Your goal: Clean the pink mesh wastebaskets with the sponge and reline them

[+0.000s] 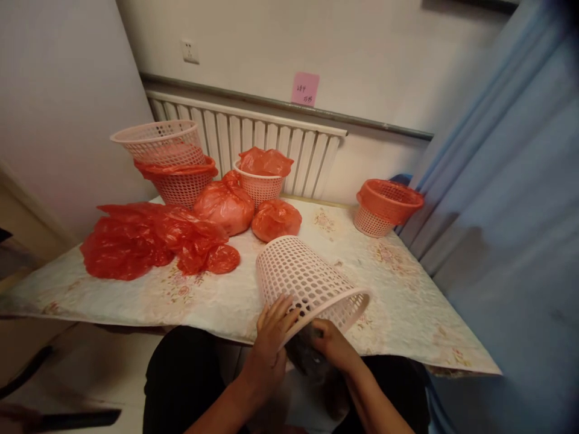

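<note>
A pale pink perforated plastic wastebasket [303,268] lies tilted on its side near the table's front edge, its mouth facing lower right. My left hand [271,337] holds it near the rim, fingers spread over the outer wall. At the basket's mouth, my right hand [335,343] is closed on a dark, crumpled cloth [307,355], which hangs below the rim over my lap. The cloth is blurred, and part of it is hidden by the basket and hands.
Red plastic bags [131,241] lie loose at the left, with bundled red bags [224,208] behind. Stacked baskets [163,141] stand at back left, a bag-lined basket [260,184] by the radiator [298,150], and another lined basket [373,222] beside the blue curtain [493,211].
</note>
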### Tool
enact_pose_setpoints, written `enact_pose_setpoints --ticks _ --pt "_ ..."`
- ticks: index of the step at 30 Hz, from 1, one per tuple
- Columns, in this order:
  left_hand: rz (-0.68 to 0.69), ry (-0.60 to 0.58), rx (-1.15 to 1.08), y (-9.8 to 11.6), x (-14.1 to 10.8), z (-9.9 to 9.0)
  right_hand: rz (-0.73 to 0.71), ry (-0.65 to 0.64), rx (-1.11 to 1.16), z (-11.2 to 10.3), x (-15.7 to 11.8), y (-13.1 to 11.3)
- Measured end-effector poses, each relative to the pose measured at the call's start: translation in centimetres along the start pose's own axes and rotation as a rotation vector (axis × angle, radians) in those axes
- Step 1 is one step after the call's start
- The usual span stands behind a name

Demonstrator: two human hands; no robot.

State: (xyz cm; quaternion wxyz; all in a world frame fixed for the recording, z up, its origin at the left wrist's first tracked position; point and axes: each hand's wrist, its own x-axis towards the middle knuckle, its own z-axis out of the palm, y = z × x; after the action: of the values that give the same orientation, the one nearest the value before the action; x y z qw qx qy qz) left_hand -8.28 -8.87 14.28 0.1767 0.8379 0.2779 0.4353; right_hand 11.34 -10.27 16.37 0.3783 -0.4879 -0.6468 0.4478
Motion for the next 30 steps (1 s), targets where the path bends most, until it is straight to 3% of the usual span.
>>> enact_pose_setpoints --ticks 3,7,12,15,17,21,23,27,30 --pt "-0.03 -0.013 0.006 -0.2 -0.1 -0.2 0.1 0.142 0.138 -3.7 -4.0 0.7" --pt "-0.015 -0.016 0.011 -0.5 -0.1 -0.6 0.095 0.597 0.214 -9.0 -8.2 -0.6" --pt "0.015 -0.012 0.041 -0.6 0.2 -1.1 -0.145 1.077 -0.032 -12.7 -7.5 -4.0" --pt "-0.001 -0.023 0.046 -0.7 0.2 -1.8 -0.265 1.244 -0.173 -13.7 -6.0 -5.1" --pt "-0.011 -0.02 0.047 -1.0 0.2 -2.5 -0.294 1.142 -0.339 -13.7 -5.0 -4.9" --pt "-0.05 -0.027 0.088 -2.7 0.6 -4.1 -0.28 0.509 -0.474 -12.0 -3.6 -3.6" --pt "-0.127 -0.009 0.15 -3.9 1.2 -4.9 -0.264 0.327 -0.445 -10.6 -3.7 -3.0" --pt "-0.416 0.195 0.337 -5.3 3.6 -5.9 -0.238 0.239 -0.373 -8.1 -5.2 -3.2" --pt "-0.482 0.344 0.352 -4.6 5.1 -6.0 -0.248 0.194 -0.32 -6.3 -6.0 -4.2"
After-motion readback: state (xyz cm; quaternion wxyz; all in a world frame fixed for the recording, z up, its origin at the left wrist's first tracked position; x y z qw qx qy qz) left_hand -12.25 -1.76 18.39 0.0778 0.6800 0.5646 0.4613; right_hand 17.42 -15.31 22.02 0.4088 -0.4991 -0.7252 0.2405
